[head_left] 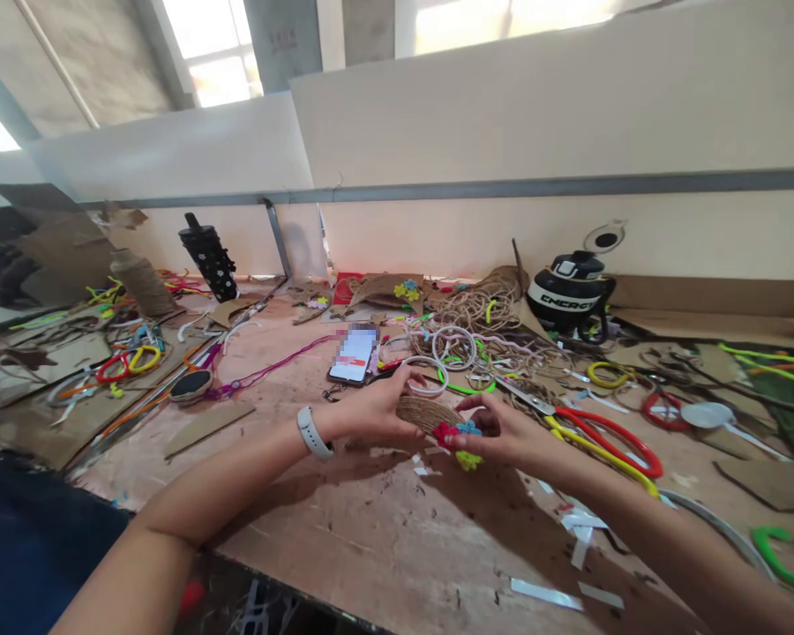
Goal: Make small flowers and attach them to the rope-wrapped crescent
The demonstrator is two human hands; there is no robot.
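Note:
A curved brown band wrapped in twine (427, 413) is held above the table between both hands. Red, blue and yellow-green flowers (460, 439) sit at its right end. My left hand (387, 410), with a white watch on the wrist, grips the band's left part, thumb below and fingers behind. My right hand (493, 430) pinches the right end by the flowers, thumb in front. A phone (354, 354) with a lit screen lies just behind my left hand. The far side of the band is hidden.
Scissors with red and yellow handles (602, 441) lie beside my right forearm. Behind are white rings (454, 347), tangled twine (486, 304) and a black jug (569, 295). A black tumbler (210, 260) and twine spool (142, 282) stand left. White strips (546, 593) lie near the front.

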